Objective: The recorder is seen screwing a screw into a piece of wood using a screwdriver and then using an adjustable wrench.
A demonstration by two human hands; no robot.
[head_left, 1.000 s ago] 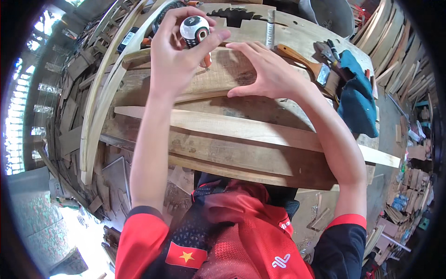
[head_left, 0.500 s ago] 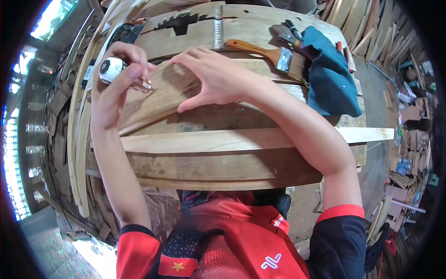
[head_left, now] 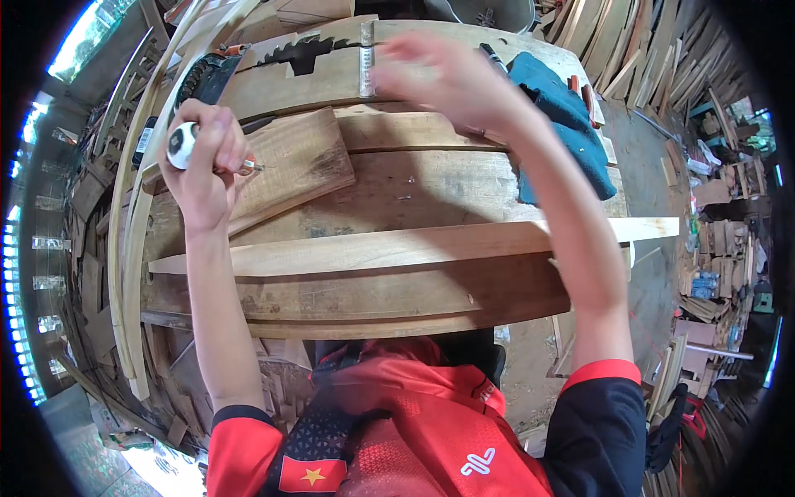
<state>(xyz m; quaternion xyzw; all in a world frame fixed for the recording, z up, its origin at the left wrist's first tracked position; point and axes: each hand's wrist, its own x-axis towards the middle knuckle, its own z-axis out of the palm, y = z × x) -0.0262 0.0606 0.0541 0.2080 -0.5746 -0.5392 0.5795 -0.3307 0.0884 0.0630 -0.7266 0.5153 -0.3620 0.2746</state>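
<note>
In my left hand (head_left: 212,153) is a hand tool with a round white-and-black ball end (head_left: 181,146). My fingers wrap round it, and its short, thin tip points right, above a wooden board (head_left: 302,161) lying askew on the bench. I cannot make out the tip's exact kind. Farther to the right, my right hand (head_left: 439,74) is smeared by motion at the far side of the bench, beside a blue-green cloth (head_left: 567,124). That hand and forearm hide the spot where the paintbrush lay. Whether its fingers hold anything is unclear.
A long pale wood strip (head_left: 389,248) lies across the near part of the plank bench (head_left: 397,302). Toward the back are a dark toothed shape (head_left: 306,56) and a narrow white strip (head_left: 366,62). Long slats (head_left: 124,248) line the left side; stacked timber (head_left: 609,41) stands back right.
My right hand has moved from above the wooden board to the right and away, over the paintbrush's spot. The left hand, still gripping the tool, has shifted slightly nearer.
</note>
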